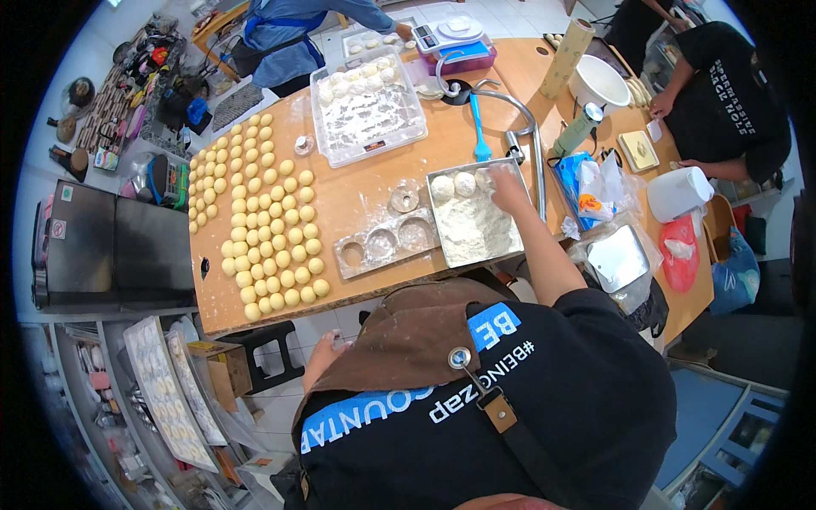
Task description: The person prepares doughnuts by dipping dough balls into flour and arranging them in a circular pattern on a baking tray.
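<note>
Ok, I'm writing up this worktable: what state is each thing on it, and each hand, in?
Metal tray: uncovered, floury, white dough balls near its far edge
Right hand: in the metal tray, grip unclear
Left hand: off the table, grip unclear
Yellow dough balls: uncovered, in rows
Plastic container: open, floury, partly filled
Three-holed plate: flat, floury
Blue brush: lying flat
White tub: uncovered
Green flask: standing

The person wears a black T-shirt (595, 382), its short sleeve (582, 304) also black; blue panels (365, 418) and white lettering (449, 412) cross it; over it lies a brown apron (395, 336) with a round metal eyelet (460, 358), a metal clasp (490, 395), a brown tab (501, 415) and a dark strap (531, 459); the right hand (508, 189) is bare.
</note>
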A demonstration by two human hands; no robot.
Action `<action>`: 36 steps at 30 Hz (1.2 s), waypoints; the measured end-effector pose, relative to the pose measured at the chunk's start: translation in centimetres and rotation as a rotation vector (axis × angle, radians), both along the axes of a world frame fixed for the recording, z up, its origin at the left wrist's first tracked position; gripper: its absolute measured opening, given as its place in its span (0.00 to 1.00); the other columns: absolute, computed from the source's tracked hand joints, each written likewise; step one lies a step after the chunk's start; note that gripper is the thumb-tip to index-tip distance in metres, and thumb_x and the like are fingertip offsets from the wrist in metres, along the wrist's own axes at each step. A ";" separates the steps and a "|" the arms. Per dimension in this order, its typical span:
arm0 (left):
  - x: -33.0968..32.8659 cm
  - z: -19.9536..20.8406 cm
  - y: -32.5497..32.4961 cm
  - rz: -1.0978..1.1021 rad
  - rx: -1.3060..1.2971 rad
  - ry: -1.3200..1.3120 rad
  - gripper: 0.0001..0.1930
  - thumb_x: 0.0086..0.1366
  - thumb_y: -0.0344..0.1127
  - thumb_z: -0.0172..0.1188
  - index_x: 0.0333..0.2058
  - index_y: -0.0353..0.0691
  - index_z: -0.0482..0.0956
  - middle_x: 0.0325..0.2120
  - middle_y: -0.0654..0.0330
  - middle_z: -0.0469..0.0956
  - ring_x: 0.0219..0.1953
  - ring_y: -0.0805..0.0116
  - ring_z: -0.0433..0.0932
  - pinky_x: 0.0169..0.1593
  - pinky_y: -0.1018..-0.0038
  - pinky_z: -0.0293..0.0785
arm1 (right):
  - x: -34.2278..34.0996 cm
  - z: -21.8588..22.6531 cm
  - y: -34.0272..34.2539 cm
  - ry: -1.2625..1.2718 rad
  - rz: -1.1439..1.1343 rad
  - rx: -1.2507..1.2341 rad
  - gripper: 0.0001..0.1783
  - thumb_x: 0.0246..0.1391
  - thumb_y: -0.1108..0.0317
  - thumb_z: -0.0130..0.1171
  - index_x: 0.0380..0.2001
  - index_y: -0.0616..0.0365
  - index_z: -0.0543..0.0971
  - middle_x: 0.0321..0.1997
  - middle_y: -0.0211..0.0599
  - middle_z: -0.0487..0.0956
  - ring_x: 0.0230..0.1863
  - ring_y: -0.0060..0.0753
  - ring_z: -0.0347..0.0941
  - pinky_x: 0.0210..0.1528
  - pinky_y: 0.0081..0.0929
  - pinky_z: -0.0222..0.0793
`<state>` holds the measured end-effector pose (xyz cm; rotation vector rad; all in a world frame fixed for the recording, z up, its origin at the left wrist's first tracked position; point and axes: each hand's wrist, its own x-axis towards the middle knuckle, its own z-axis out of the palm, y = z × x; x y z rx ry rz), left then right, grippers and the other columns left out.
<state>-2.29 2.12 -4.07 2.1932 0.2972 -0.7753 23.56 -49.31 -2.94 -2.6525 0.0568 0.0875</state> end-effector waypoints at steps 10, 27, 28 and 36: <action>2.0 4.0 -1.6 -0.115 0.163 -0.057 0.27 0.57 0.43 0.62 0.51 0.33 0.69 0.47 0.43 0.73 0.50 0.50 0.73 0.51 0.64 0.69 | 0.7 0.6 0.0 -0.005 -0.017 -0.088 0.31 0.40 0.71 0.62 0.53 0.53 0.70 0.54 0.54 0.67 0.56 0.54 0.65 0.56 0.42 0.64; 1.9 4.6 -2.0 -0.098 0.155 -0.059 0.28 0.56 0.46 0.63 0.51 0.35 0.69 0.47 0.44 0.73 0.50 0.49 0.72 0.52 0.63 0.68 | 0.9 -0.4 -0.7 0.027 -0.175 0.108 0.16 0.42 0.77 0.52 0.38 0.59 0.78 0.38 0.55 0.78 0.44 0.53 0.74 0.47 0.42 0.69; 2.1 5.0 -2.2 -0.097 0.152 -0.067 0.28 0.56 0.46 0.63 0.50 0.35 0.70 0.47 0.44 0.73 0.50 0.50 0.72 0.52 0.64 0.68 | 1.5 -0.2 -1.0 0.024 -0.180 0.107 0.16 0.42 0.77 0.52 0.38 0.59 0.78 0.38 0.55 0.78 0.44 0.53 0.74 0.47 0.42 0.69; 0.9 5.0 -2.5 -0.090 0.150 -0.105 0.27 0.56 0.45 0.63 0.50 0.33 0.70 0.46 0.44 0.73 0.46 0.51 0.75 0.50 0.64 0.69 | 4.4 2.5 0.6 -0.014 0.035 -0.025 0.16 0.40 0.80 0.50 0.34 0.58 0.79 0.34 0.55 0.78 0.40 0.54 0.75 0.43 0.44 0.70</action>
